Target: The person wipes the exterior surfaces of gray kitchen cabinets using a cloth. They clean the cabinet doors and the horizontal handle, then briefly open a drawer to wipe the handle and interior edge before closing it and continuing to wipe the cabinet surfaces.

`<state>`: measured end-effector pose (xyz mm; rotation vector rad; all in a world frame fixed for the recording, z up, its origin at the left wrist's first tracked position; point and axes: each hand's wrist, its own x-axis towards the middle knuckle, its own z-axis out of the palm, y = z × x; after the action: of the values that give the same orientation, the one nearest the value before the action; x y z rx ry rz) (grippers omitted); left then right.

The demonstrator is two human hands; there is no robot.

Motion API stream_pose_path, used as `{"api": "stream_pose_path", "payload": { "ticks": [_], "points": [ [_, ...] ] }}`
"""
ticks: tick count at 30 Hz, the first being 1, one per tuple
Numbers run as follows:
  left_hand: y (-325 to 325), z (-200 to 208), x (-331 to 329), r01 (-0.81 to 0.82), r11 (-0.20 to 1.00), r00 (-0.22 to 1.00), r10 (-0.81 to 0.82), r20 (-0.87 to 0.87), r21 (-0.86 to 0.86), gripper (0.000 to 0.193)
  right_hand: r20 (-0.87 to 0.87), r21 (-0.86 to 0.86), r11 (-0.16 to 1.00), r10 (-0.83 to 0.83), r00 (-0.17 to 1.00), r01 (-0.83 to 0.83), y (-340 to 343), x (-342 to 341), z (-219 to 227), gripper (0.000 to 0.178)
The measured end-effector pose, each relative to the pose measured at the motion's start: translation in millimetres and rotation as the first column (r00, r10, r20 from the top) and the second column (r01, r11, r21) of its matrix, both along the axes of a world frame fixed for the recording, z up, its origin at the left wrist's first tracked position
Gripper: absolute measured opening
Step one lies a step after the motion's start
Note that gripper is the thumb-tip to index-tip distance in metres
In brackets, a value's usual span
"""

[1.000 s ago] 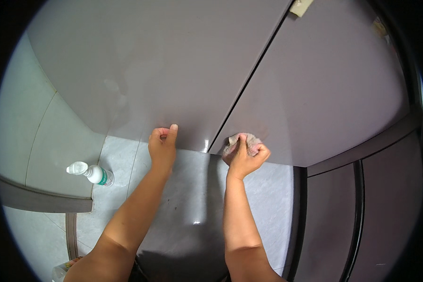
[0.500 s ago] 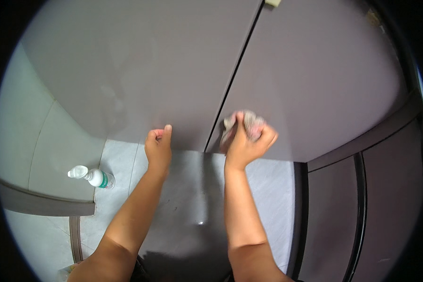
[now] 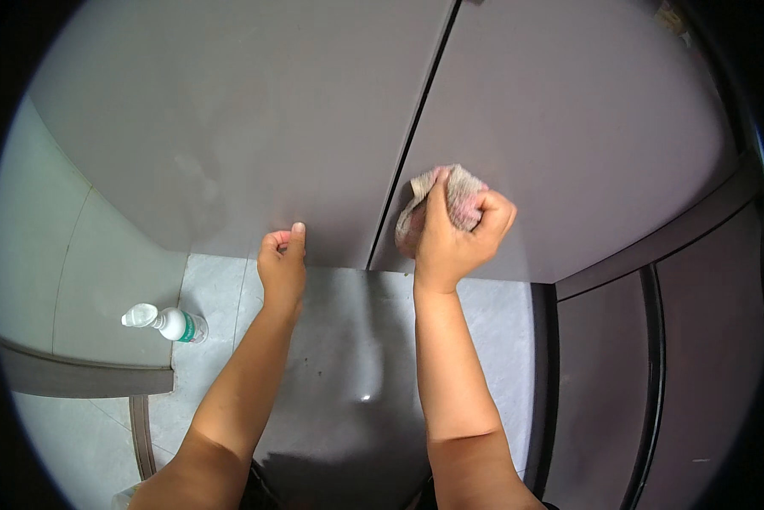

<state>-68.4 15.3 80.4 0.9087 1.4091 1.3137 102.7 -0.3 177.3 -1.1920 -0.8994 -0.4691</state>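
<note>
My right hand grips a crumpled rag, greyish with pinkish patches. It presses the rag against the low part of the right grey door panel, just beside the dark vertical gap. Near the bottom edge of the left door panel, my left hand has its fingers curled in and its thumb pointing up; no object shows in it. Whether that hand touches the panel is not clear. A white spray bottle with a green label stands on the floor, left of my left forearm.
Pale grey floor tiles lie below the doors. Between my forearms spreads a dark grey glossy surface with a bright reflection. A pale wall bounds the left side, and dark framed panels stand at the right.
My right hand has moved the rag slightly up and to the right on the right panel. The left hand stays almost where it was, and the whole view has shifted a little.
</note>
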Motion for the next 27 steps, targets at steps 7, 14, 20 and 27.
{"api": "stream_pose_path", "payload": {
  "ticks": [7, 14, 20, 27],
  "points": [
    [3.2, -7.2, -4.3, -0.005, 1.0, 1.0, 0.005, -0.019, 0.015, 0.028, -0.003, -0.037, 0.998, 0.05, 0.999, -0.05, -0.3, 2.2, -15.0, 0.036],
    [8.1, -18.1, -7.5, 0.026, 0.999, 0.998, -0.023, -0.051, 0.045, 0.034, -0.029, -0.067, 0.998, -0.015, 0.999, 0.013, -4.7, 6.6, -17.9, 0.033],
    [0.4, 2.3, -11.0, 0.055, 0.998, 0.998, -0.057, -0.042, -0.041, 0.031, 0.699, -0.053, 0.997, 0.078, 0.711, -0.058, -4.7, 55.7, 79.0, 0.029],
    [-4.6, 8.8, -6.2, 0.117, 0.992, 0.993, -0.117, 0.008, -0.045, 0.028, 0.749, 0.312, 0.946, -0.301, 0.59, 0.088, 4.1, 67.5, 177.5, 0.022]
  ]
}}
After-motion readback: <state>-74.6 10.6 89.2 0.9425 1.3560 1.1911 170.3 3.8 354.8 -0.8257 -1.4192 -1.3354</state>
